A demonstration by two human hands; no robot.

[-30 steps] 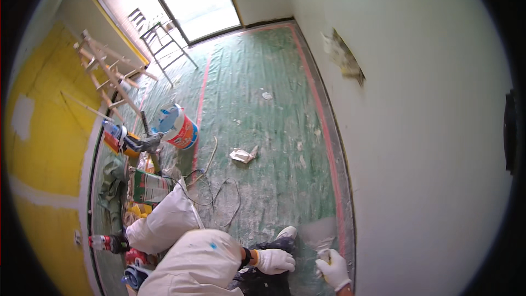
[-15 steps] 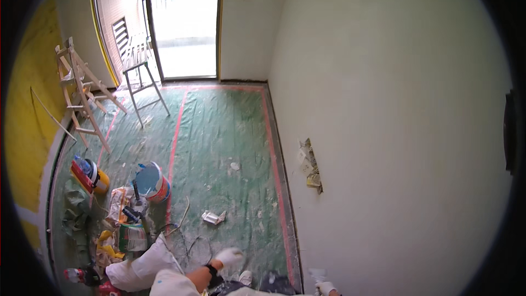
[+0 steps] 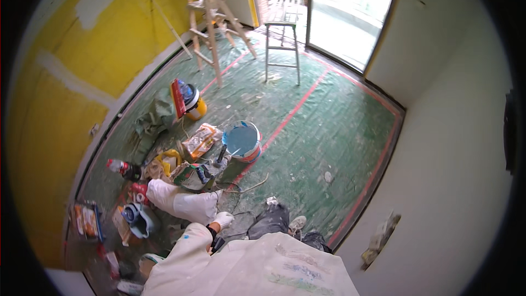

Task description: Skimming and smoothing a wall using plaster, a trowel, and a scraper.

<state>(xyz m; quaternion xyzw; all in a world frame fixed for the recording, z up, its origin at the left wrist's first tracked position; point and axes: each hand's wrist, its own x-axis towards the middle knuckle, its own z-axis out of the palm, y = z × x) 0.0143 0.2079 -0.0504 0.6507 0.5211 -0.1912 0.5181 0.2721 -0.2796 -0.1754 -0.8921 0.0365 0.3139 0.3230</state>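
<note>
My left hand (image 3: 223, 220), in a white glove with a dark band at the wrist, hangs low beside a full white sack (image 3: 186, 204). It shows too small to make out its fingers, and I see no tool in it. My right hand is out of view. Beyond the sack lies a tool with a dark handle (image 3: 221, 156), next to a round bucket (image 3: 243, 141) with a blue-grey inside. Crumpled bags, one of them white and orange (image 3: 201, 141), lie around it.
A wooden stepladder (image 3: 211, 22) stands by the yellow wall (image 3: 66, 115). A tall metal stand (image 3: 282, 49) is near the glass door (image 3: 350, 16). A yellow bucket (image 3: 196, 108) holds a red-edged item. Green sheeting (image 3: 307, 148) covers the floor. Bottles and a pale blue jug (image 3: 141, 222) lie left.
My view has swung left and down, so the yellow wall and more floor clutter show. My right hand, earlier by the right wall with a blade-like tool, has left view. My left hand stays low.
</note>
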